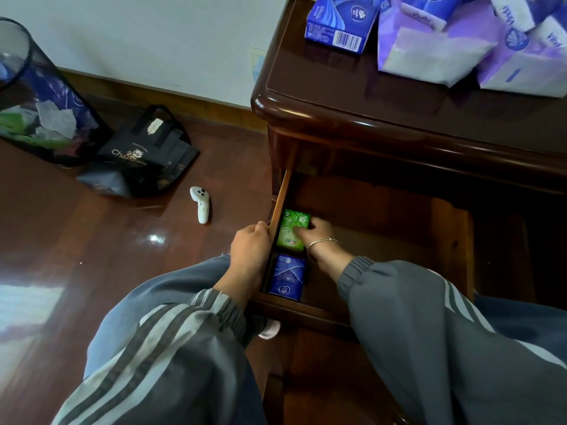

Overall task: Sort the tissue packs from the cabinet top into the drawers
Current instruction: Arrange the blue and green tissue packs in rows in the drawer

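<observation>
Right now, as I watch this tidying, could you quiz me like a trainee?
1. True or false: the right hand holds the green tissue pack inside the open drawer.
2. The left hand grips: A the drawer's side wall, B nothing, C a cup?
3. Fill in: the blue tissue pack lies ___ to the person than the green one.
Key: 1 true; 2 A; 3 nearer.

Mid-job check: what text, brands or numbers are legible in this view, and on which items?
"Vinda": on the purple tissue packs on the cabinet top.
"Cha…": on the black bag; the remaining letters are blurred.
Barcode on the blue tissue pack: digits too small to read.
Print on the green pack and blue pack in the drawer: too blurred to read.
</observation>
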`<state>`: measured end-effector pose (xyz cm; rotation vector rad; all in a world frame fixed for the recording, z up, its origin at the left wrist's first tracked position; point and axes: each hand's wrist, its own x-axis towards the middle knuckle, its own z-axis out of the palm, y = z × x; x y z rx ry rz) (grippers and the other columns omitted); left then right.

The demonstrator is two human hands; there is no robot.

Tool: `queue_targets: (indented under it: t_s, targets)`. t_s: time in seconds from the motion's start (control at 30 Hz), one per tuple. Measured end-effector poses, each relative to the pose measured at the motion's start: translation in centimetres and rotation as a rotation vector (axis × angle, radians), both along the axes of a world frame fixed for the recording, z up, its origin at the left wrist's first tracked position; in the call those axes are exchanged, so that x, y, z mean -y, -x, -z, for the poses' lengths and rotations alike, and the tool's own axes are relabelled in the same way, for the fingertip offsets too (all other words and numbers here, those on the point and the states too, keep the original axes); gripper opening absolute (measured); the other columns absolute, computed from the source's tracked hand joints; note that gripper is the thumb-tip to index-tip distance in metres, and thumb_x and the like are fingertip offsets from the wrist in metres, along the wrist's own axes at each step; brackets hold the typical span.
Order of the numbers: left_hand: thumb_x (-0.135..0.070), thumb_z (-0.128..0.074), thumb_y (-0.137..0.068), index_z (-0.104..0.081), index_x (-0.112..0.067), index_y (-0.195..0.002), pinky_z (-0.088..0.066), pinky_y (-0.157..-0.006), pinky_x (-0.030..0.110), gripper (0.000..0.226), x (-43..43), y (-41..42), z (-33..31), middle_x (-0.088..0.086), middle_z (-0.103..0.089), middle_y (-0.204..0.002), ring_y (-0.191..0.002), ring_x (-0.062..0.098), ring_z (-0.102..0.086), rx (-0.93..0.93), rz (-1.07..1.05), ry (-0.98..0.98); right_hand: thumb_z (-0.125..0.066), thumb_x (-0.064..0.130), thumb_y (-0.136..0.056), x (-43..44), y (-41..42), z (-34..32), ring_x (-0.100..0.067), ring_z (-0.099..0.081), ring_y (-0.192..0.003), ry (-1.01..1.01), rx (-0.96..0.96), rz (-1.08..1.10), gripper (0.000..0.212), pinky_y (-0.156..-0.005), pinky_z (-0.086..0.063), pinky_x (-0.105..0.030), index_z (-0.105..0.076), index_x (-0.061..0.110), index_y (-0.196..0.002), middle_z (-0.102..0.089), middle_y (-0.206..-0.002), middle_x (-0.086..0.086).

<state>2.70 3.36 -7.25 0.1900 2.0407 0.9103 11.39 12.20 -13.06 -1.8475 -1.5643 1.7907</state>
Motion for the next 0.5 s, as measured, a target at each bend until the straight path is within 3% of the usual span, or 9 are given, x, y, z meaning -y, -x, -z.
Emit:
queue_targets:
  t_s: [0.1,0.2,0.27,0.37,0.4,0.47,0.5]
  targets:
    - [-0.031,-0.037,-0.095,-0.058,-0.013,-0.073,-0.048,-0.092,0.049,0.035,0.0,0.0,0.0,0.011,-0.062,-0.081,-0.094,0.034,-0.062,0.009,-0.012,-0.008,-0.063,0.012,-0.085,-0.6,-0.6,0.1,-0.025,-0.063,-0.098,-0.053,0.024,-0.110,0.035,-0.080,-0.052,-0.032,-0.056,0.008,-0.119,-0.063,-0.119,-0.014]
    - [-0.030,-0.038,-0.095,-0.058,-0.013,-0.073,-0.048,-0.094,0.051,0.034,0.0,-0.1,0.0,0.012,-0.062,-0.082,-0.099,0.037,-0.062,0.011,-0.023,-0.020,-0.062,0.018,-0.088,-0.6,-0.8,-0.3,-0.024,-0.054,-0.118,-0.051,0.026,-0.198,0.068,-0.087,-0.047,-0.030,-0.028,0.015,-0.146,-0.047,-0.139,-0.007]
    - [-0.030,-0.038,-0.095,-0.057,-0.013,-0.073,-0.049,-0.093,0.050,0.034,0.0,-0.1,0.1,0.012,-0.062,-0.082,-0.098,0.036,-0.062,0.005,-0.029,-0.022,-0.058,0.022,-0.091,-0.3,-0.8,-0.9,-0.023,-0.054,-0.118,0.061,-0.028,-0.134,0.070,-0.082,-0.048,-0.027,-0.019,0.019,-0.149,-0.045,-0.143,-0.007]
    - [-0.030,-0.039,-0.095,-0.057,-0.012,-0.073,-0.048,-0.090,0.048,0.033,0.0,-0.1,0.4,0.011,-0.062,-0.080,-0.089,0.032,-0.062,0.008,-0.034,-0.029,-0.050,0.029,-0.095,0.3,-1.6,-2.6,-0.015,-0.058,-0.087,0.303,-0.088,0.211,0.046,-0.055,-0.040,-0.023,-0.039,0.015,-0.138,-0.051,-0.136,-0.007]
    - [-0.030,-0.039,-0.094,-0.058,-0.012,-0.073,-0.049,-0.090,0.048,0.033,0.0,-0.1,0.5,0.010,-0.062,-0.079,-0.088,0.031,-0.061,0.011,-0.036,-0.031,-0.048,0.031,-0.095,0.7,-2.1,-2.9,-0.015,-0.056,-0.084,0.368,-0.094,0.292,0.041,-0.057,-0.040,-0.025,-0.044,0.014,-0.132,-0.052,-0.134,-0.008]
    - [-0.030,-0.039,-0.095,-0.059,-0.013,-0.073,-0.050,-0.085,0.046,0.034,0.0,0.0,0.9,0.008,-0.061,-0.076,-0.084,0.030,-0.060,0.011,-0.037,-0.038,-0.046,0.035,-0.095,2.2,-3.1,-2.7,-0.022,-0.056,-0.102,0.439,-0.073,0.353,0.041,-0.075,-0.042,-0.030,-0.047,0.013,-0.130,-0.050,-0.136,-0.009]
    - [-0.031,-0.039,-0.095,-0.058,-0.013,-0.070,-0.049,-0.078,0.043,0.035,-0.1,0.0,1.1,0.005,-0.058,-0.071,-0.078,0.028,-0.057,0.000,-0.038,-0.040,-0.045,0.036,-0.095,3.2,-3.4,-2.5,-0.023,-0.056,-0.106,0.473,-0.089,0.390,0.042,-0.076,-0.041,-0.028,-0.049,0.013,-0.130,-0.051,-0.136,-0.009]
